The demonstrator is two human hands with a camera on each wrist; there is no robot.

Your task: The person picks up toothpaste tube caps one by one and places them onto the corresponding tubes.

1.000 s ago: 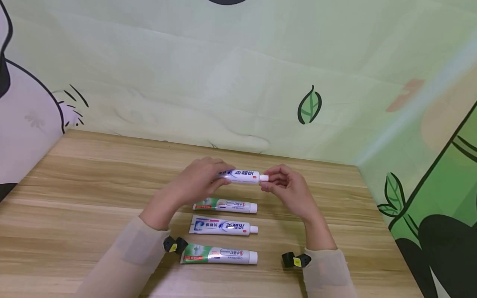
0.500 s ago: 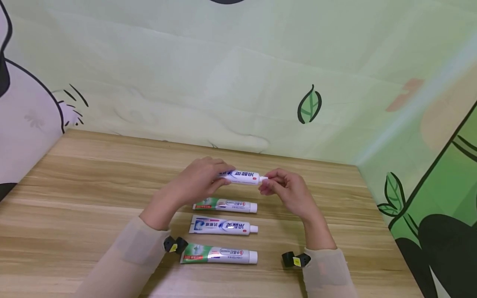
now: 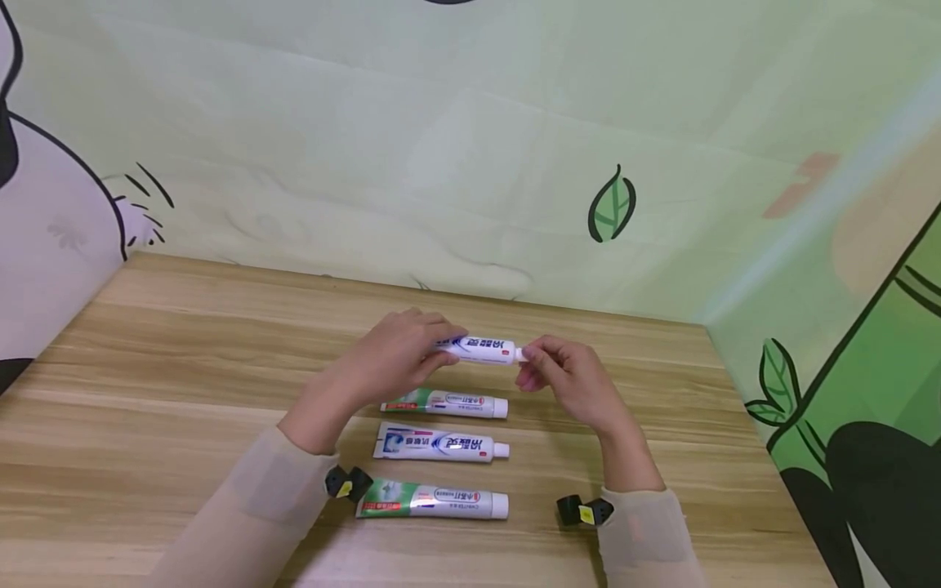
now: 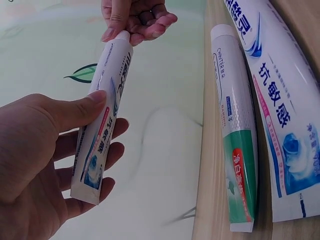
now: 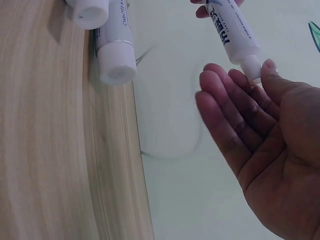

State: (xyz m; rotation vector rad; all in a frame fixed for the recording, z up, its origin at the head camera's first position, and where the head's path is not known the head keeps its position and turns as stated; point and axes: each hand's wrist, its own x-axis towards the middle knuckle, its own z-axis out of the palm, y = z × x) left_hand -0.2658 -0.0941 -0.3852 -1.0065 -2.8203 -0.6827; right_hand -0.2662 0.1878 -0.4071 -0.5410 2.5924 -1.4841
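A white toothpaste tube [image 3: 481,349] with blue lettering is held level above the far part of the table. My left hand [image 3: 397,351] grips its body, thumb on the printed face and fingers behind, as the left wrist view shows. With thumb and index finger, my right hand [image 3: 569,371] pinches the white cap [image 5: 251,69] at the tube's end. The other right fingers lie loosely extended below. Whether the cap is loosened from the tube cannot be told.
Nearer me on the wooden table [image 3: 184,343] lie a green-and-white toothpaste tube [image 3: 448,403], a white-and-blue one [image 3: 437,443] and another green-and-white one [image 3: 434,500], caps to the right. A printed backdrop [image 3: 367,163] stands behind the table.
The right hand's fingers have rolled over the cap, the index finger curling down and the thumb coming up. The right hand has shifted slightly lower. The left hand keeps its grip on the toothpaste tube.
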